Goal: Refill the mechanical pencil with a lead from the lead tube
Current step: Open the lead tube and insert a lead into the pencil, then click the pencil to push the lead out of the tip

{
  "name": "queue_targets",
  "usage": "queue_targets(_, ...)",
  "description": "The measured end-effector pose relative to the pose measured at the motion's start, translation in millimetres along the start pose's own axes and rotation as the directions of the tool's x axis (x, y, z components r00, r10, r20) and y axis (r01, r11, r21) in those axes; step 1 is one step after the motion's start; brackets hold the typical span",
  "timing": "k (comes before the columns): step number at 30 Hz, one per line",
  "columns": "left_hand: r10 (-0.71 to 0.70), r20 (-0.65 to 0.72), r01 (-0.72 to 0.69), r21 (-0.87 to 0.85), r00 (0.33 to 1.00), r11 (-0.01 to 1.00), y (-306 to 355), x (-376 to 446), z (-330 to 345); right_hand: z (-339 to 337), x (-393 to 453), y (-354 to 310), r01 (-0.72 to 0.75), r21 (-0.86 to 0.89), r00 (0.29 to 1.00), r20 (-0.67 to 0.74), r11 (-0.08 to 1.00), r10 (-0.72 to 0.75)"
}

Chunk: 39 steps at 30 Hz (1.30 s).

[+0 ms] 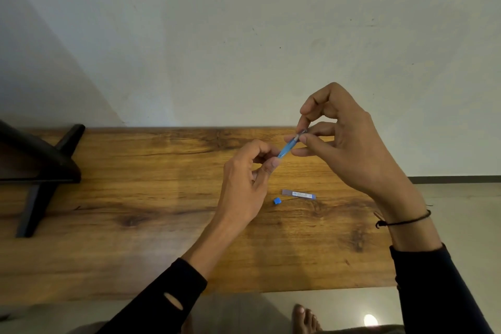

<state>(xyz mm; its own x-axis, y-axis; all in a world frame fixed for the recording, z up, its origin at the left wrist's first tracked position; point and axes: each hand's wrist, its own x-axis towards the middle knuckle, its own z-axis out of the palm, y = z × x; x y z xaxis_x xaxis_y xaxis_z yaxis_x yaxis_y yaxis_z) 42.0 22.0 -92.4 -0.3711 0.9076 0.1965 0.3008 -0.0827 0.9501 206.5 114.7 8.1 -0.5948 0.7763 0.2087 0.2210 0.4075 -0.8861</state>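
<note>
Above wooden table (135, 198), fingers (273, 163) pinch pencil (288, 147).

Likely home room: wooden table (135, 198) against bare wall (244, 35), tiled floor (461, 211), bare foot (305, 318).

Both hands (245, 184) hold blue pencil (288, 147) above table (135, 198).

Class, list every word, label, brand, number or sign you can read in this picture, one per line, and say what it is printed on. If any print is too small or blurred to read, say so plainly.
Nothing can be read for certain.
Lead tube on the table: a white label with small print, too small and blurred to read.
Mechanical pencil, held between the left hand and the right hand: no print visible.
Blue cap beside the tube: no print visible.
</note>
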Motion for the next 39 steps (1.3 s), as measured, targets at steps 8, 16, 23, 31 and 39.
queue_targets(8, 0.056, -0.007, -0.055, 0.087, 0.998, 0.995, -0.3, -0.4, -2.3, -0.7, 0.2, 0.8, 0.005, -0.157, 1.000, 0.013, 0.988, -0.003)
queue_targets(16, 0.092, -0.020, -0.090, 0.061, 0.996, 0.994, 1.5, 1.8, -5.4, 2.8, 3.2, 12.2, -0.065, 0.042, 0.996, -0.058, 0.997, 0.067)
queue_targets(23, -0.006, -0.007, 0.005, -0.173, 1.000, 0.985, 14.0, 6.6, -4.5, 30.0, 4.3, 18.9, -0.087, 0.191, 0.996, -0.013, 0.978, 0.092)
queue_targets(31, -0.096, -0.095, 0.058, -0.344, 0.991, 0.937, 36.8, 7.2, -9.7, 23.0, 5.8, -22.2, -0.030, 0.692, 0.969, -0.158, 0.722, 0.191)
queue_targets(39, -0.114, -0.261, 0.017, -0.346, 0.959, 0.938, 86.2, 21.0, -32.5, -21.0, 1.0, -111.7, -0.037, 0.827, 0.928, -0.180, 0.560, 0.326)
